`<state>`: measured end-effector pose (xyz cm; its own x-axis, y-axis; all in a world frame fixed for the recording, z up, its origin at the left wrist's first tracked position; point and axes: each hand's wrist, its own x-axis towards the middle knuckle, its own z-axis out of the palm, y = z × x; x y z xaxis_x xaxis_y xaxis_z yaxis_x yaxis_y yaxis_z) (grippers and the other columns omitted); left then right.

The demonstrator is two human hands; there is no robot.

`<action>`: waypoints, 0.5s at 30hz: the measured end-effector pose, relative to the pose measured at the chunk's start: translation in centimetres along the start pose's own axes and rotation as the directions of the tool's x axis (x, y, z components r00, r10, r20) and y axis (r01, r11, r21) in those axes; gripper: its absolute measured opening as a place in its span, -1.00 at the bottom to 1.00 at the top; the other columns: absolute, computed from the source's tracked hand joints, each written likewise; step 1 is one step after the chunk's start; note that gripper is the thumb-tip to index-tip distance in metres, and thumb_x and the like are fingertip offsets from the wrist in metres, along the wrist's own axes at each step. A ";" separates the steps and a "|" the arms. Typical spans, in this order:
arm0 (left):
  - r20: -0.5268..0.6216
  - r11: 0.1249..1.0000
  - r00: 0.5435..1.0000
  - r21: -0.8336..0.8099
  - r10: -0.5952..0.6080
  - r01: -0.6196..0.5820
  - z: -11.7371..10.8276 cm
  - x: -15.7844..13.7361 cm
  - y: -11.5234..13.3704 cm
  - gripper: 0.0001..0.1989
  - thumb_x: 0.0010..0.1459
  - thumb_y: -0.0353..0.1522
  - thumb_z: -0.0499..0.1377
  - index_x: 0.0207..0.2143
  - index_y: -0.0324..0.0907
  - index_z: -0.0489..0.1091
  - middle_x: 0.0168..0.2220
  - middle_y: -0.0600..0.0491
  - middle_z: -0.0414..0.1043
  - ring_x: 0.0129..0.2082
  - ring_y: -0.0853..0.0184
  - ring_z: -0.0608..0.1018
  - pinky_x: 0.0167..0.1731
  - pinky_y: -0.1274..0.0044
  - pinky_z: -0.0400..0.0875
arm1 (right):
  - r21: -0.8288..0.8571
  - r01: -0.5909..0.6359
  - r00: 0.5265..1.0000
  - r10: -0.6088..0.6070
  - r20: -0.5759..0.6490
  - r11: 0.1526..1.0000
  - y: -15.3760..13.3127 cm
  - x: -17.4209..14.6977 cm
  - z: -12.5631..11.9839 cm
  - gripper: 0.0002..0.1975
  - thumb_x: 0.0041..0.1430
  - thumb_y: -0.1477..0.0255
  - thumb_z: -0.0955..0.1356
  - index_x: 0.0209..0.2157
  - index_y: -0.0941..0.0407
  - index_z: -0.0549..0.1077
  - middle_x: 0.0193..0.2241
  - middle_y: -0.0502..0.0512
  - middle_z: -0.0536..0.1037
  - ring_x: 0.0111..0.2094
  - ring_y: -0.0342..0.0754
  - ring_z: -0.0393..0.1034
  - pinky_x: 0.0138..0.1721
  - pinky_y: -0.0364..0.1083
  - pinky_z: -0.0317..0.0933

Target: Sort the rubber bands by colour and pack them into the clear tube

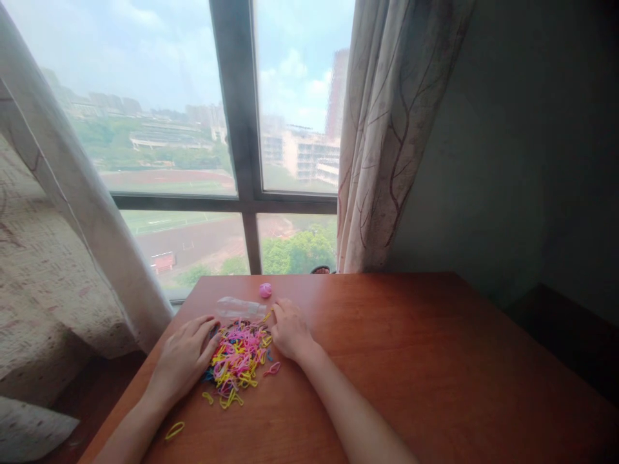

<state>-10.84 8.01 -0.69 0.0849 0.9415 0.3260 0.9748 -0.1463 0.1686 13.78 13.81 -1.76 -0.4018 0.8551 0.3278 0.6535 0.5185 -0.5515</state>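
A loose pile of small rubber bands [242, 354] in pink, yellow, blue and dark colours lies on the wooden table. Along the pile's left edge rests my left hand [186, 354], its fingers loosely stretched and slightly bent, touching the bands there. My right hand [290, 330] is at the upper right of the pile, fingers closed in a pinch. A yellow rubber band [268, 315] sticks out at its fingertips. Just behind the pile lies a clear plastic bag [239, 307], flat and crumpled. A small pink ball [265, 290] sits beyond my right fingertips.
One yellow band [175, 430] lies apart near my left forearm, and a pink band [273, 368] lies right of the pile. The brown table [411, 361] reaches back to a window [246, 206] with curtains [382, 129] at its sides. A dark round object [320, 270] shows behind the table's far edge.
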 end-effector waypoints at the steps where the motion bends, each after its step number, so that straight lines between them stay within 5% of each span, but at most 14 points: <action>1: 0.004 1.000 1.000 -0.021 0.017 -0.016 0.1 -0.3 0.2 -0.56 0.24 -0.14 -0.02 -0.07 -0.20 0.48 0.03 -0.14 0.49 0.03 0.08 0.50 0.07 0.26 0.34 | -0.012 0.011 1.000 -0.011 0.005 1.000 0.0 -0.2 0.0 -0.62 0.12 0.56 0.28 0.01 0.24 0.43 0.11 0.31 0.41 0.17 0.13 0.21 0.23 0.11 0.02; 15: -0.034 0.987 0.994 -0.121 0.107 -0.111 0.9 -3.3 4.8 -0.53 0.25 -0.15 0.01 0.11 -0.16 0.38 0.10 -0.10 0.43 0.12 0.08 0.43 0.14 0.20 0.30 | 0.031 0.090 0.995 -0.088 -0.042 0.996 -2.6 -4.8 -0.9 -0.63 0.21 0.53 0.23 0.04 0.15 0.43 0.08 0.16 0.44 0.15 0.03 0.24 0.26 0.00 0.02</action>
<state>-6.24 4.43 -1.79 0.1820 0.9095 0.3738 0.9273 -0.2852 0.2424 14.64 8.37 -1.20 -0.4306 0.8055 0.4071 0.5948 0.5925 -0.5433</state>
